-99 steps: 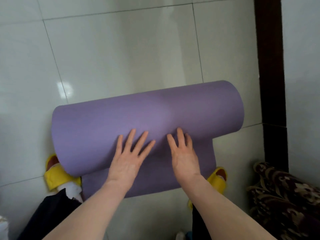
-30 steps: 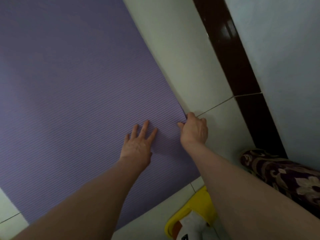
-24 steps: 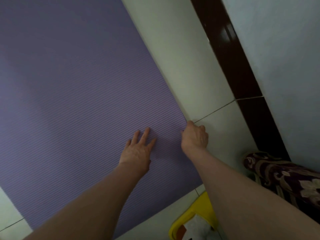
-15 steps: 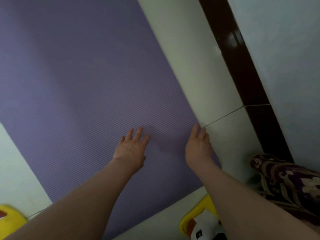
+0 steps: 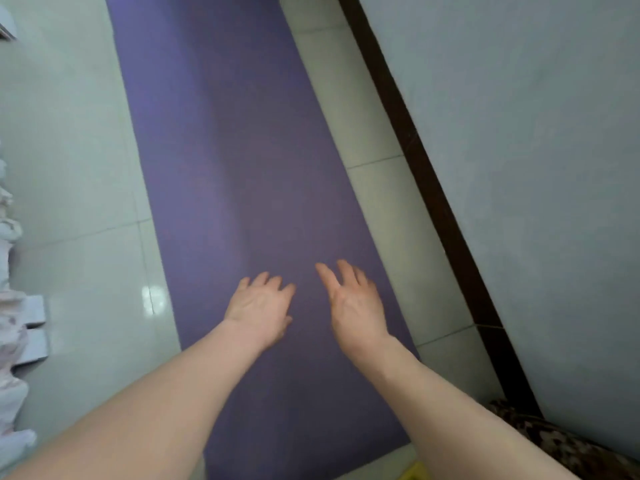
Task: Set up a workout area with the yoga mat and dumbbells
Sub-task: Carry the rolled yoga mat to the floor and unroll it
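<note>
Pale floor tiles (image 5: 79, 161) carried the purple yoga mat (image 5: 235, 161), unrolled flat, with the left hand (image 5: 259, 308) and right hand (image 5: 356, 306) above it, fingers spread, holding nothing.

Plain purple yoga mat (image 5: 235, 161), glossy pale tiled floor (image 5: 69, 168), dark brown skirting (image 5: 433, 188), brown floral-patterned fabric (image 5: 554, 441)

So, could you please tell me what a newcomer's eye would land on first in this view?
First the purple yoga mat, unrolled flat on the pale tiled floor and running away up the middle of the view. Then the left hand and right hand, both open, over its near end. A dark baseboard slants along the wall on the right.
</note>
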